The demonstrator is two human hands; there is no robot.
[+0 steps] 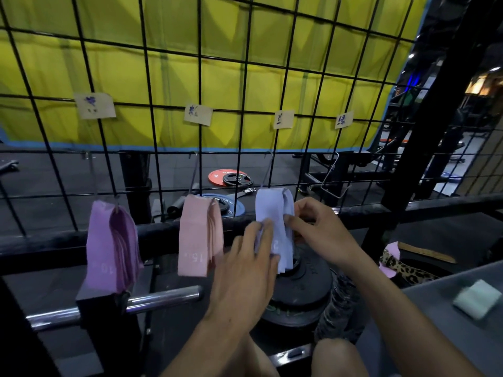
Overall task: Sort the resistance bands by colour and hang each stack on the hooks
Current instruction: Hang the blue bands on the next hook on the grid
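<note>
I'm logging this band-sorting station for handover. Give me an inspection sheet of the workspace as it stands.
Surface: grey table at right, holding a pale green stack.
Job's things: purple bands, pink bands and pale blue bands hang from hooks on the wire grid; fourth hook bare.
Clutter: leopard-print band, weight plates.
Grippers: left hand and right hand both pinch the pale blue bands.
Cables: nothing seen.
Surroundings: yellow curtain, paper labels.

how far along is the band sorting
Done: the purple stack and the pink stack hang on hooks. In hand: the left hand and right hand hold the pale blue stack on its hook. Left: the pale green band lies on the grey surface.
</note>
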